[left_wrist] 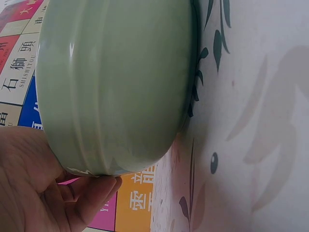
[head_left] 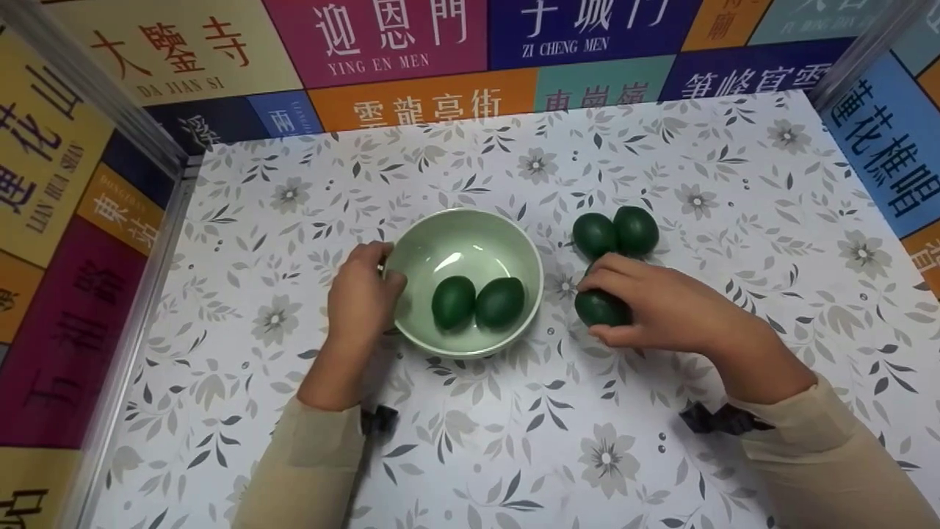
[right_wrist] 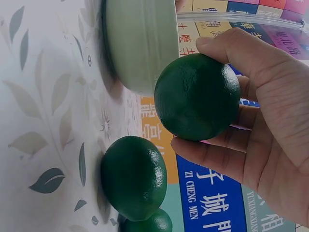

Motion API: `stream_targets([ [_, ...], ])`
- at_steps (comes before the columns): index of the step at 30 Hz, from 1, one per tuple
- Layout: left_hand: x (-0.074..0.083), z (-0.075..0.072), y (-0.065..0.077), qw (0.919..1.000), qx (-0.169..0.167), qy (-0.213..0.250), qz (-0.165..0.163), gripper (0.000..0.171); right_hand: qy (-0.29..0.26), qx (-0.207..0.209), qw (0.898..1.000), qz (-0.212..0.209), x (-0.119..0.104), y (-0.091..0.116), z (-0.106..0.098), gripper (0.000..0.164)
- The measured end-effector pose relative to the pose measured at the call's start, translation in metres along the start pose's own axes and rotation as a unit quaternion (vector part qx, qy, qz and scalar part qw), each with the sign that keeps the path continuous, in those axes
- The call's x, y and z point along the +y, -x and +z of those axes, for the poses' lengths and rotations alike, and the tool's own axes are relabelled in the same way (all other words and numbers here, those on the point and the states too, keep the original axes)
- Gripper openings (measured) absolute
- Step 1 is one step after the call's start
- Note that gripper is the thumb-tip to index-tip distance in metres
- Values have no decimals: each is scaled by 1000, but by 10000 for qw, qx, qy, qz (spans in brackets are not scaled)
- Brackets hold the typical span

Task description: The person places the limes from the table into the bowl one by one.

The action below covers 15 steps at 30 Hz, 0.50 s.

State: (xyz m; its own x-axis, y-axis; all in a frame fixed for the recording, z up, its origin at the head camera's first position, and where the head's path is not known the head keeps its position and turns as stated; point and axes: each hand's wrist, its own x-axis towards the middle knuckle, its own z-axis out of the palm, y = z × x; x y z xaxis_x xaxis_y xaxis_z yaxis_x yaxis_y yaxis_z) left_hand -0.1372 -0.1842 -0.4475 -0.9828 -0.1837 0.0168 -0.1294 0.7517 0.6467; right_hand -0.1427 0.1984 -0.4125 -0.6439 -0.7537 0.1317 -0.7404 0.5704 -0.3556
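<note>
At the floral tabletop (head_left: pixel 470 470), left hand (head_left: pixel 358 297) is holding a green bowl (head_left: pixel 426 242) (two green fruits (head_left: pixel 454 303) lying inside) while right hand (head_left: pixel 657 303) is gripping another fruit (head_left: pixel 600 308).

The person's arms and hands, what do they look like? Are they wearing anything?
The left hand and right hand are bare: I can't see any gloves or rings. The left sleeve and right sleeve are long, plain and beige. A small black piece sticks out by the left wrist, and another black piece by the right.
</note>
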Motion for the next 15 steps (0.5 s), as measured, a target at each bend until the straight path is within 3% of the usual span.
stream_targets([
  [15, 0, 0, -1, 10000, 8, -45, -46, 42, -117, 321, 9986, -405, -6, -12, -2, 41],
])
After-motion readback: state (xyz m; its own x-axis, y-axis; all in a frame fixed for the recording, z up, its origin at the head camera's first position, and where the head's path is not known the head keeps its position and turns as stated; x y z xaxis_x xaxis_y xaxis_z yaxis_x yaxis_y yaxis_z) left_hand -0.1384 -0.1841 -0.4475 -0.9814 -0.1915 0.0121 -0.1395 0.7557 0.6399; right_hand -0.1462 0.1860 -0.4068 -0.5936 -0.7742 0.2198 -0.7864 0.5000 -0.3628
